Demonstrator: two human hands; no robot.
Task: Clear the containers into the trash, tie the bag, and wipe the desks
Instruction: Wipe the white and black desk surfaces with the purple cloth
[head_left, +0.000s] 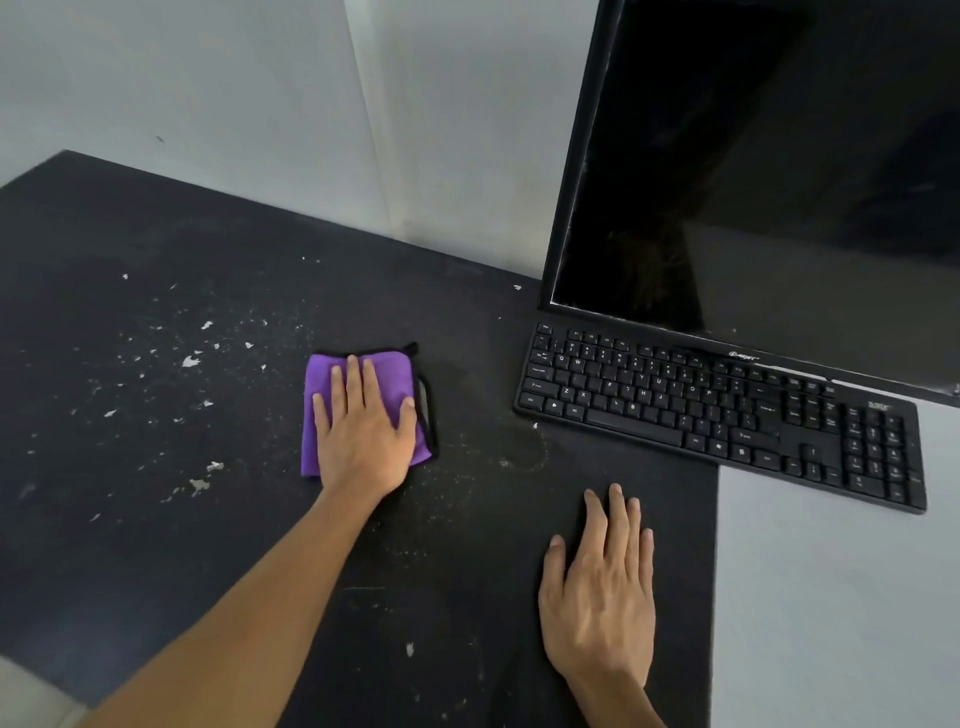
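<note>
1. My left hand (363, 431) presses, fingers (355, 384) straight, on the purple cloth (319, 375) on the bench (104, 571); my right hand (602, 587) rests flat, holding nothing.
2. Sweeping rightward could push the flecks (192, 360) into the keyboard (717, 410).

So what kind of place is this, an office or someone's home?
Likely an office workstation: a black monitor and keyboard sit on a speckled dark desk, where the left hand presses a purple cloth.

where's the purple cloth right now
Head view, left of centre: the folded purple cloth lies flat on the dusty black desk under the left hand, left of the black keyboard.
</note>
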